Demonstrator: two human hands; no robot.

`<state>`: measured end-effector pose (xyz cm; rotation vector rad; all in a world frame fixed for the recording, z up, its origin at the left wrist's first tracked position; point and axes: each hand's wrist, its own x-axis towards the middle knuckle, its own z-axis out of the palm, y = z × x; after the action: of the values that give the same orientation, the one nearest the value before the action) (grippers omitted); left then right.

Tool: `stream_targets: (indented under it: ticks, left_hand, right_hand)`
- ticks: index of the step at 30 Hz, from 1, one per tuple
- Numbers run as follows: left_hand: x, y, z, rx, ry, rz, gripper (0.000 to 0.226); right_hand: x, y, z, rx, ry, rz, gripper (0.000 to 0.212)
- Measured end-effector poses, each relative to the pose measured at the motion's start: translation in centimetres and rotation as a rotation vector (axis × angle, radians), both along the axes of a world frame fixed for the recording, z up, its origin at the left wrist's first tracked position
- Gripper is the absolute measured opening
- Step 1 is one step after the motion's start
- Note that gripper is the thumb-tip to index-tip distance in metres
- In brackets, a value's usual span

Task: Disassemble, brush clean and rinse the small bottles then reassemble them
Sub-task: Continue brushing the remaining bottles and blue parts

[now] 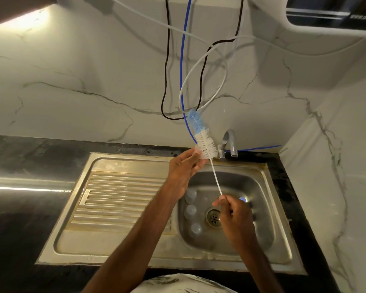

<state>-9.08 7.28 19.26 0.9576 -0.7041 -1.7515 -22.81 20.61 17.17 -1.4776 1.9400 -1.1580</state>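
My right hand (pixel 234 216) pinches the lower end of a long bottle brush (pixel 201 136) with white and blue bristles, which points up over the sink (pixel 123 242). My left hand (pixel 184 172) holds a small clear piece (pixel 197 149) against the white bristles; whether it is a bottle or a cap is too unclear to tell. Three small clear bottles (pixel 191 211) stand in a row in the basin, left of the drain (pixel 213 217). Something small and blue (pixel 243 199) lies in the basin behind my right hand.
A metal tap (pixel 228 144) stands at the sink's back edge, just right of the brush. A ridged draining board (pixel 118 199) fills the sink's left half. Black, blue and white cables (pixel 182 85) hang down the marble wall. A dark counter (pixel 19 208) lies left.
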Motion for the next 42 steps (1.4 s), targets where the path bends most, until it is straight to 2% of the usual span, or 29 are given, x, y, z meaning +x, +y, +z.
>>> stream_targets:
  ticks: [3,9,14,19,23,25,30,35,39,42]
  left_hand:
    - [0.8,-0.6,-0.7,0.022,-0.059,0.108,0.032]
    - [-1.1,1.2,0.0,-0.079,-0.11,-0.018,0.031]
    - [1.1,-0.9,0.0,0.004,-0.034,0.237,0.034]
    - [-1.7,1.5,0.5,-0.096,-0.14,0.039,0.031]
    - [-0.5,-0.3,1.1,-0.066,-0.133,0.202,0.025]
    - [0.3,-0.9,0.4,-0.041,-0.125,0.219,0.024]
    - [-2.2,2.0,-0.1,-0.137,-0.193,0.014,0.024]
    - [-0.1,-1.0,-0.6,0.036,-0.116,0.198,0.016]
    - [-1.7,1.5,-0.1,-0.051,-0.129,-0.042,0.022]
    - [-2.6,2.1,1.0,-0.039,-0.023,-0.114,0.032]
  right_hand:
    - [0.0,0.6,-0.8,0.016,0.029,0.035,0.029]
    - [0.0,-0.6,0.3,0.005,-0.028,-0.041,0.027]
    - [0.7,0.9,0.0,0.015,-0.027,0.054,0.029]
    - [0.0,-1.3,0.5,-0.004,-0.045,-0.065,0.029]
    - [0.1,0.0,0.7,-0.041,0.011,0.003,0.026]
    - [0.4,1.0,0.4,-0.031,0.025,0.056,0.026]
    - [-0.4,-0.6,0.7,-0.012,0.02,-0.043,0.026]
    - [0.2,1.3,0.1,-0.006,0.054,0.036,0.028]
    - [-0.5,0.4,0.5,-0.03,0.018,-0.021,0.025]
    - [-0.7,-0.2,1.1,-0.054,0.005,-0.052,0.024]
